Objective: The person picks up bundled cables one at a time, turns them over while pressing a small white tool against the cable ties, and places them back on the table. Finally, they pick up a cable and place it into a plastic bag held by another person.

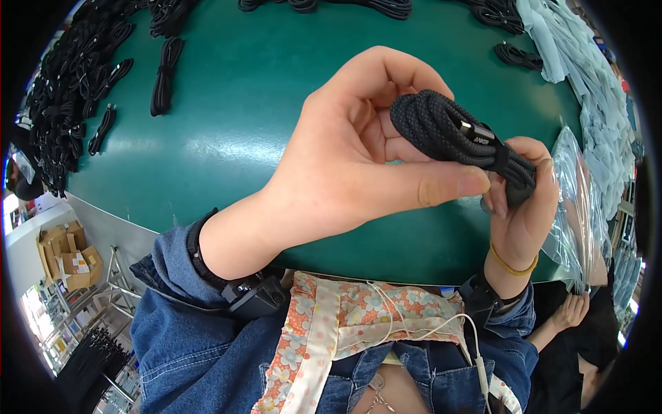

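Note:
A coiled black braided charging cable (431, 124) is held up above the green table. Its metal connector tip shows on top of the bundle, and a black strap wraps the coil. My left hand (352, 145) grips the left part of the bundle, thumb along its near side and fingers curled behind. At the other end, my right hand (527, 179) closes its fingers around the narrower part of the coil. Some of the right fingertips are hidden behind the cable.
Many black coiled cables (58, 103) pile up along the left edge of the green table (227, 110). One bundle (165, 76) lies apart. Pale blue plastic bags (586, 83) and a clear bag (576, 200) lie at the right. Another person's hand (571, 310) touches the clear bag.

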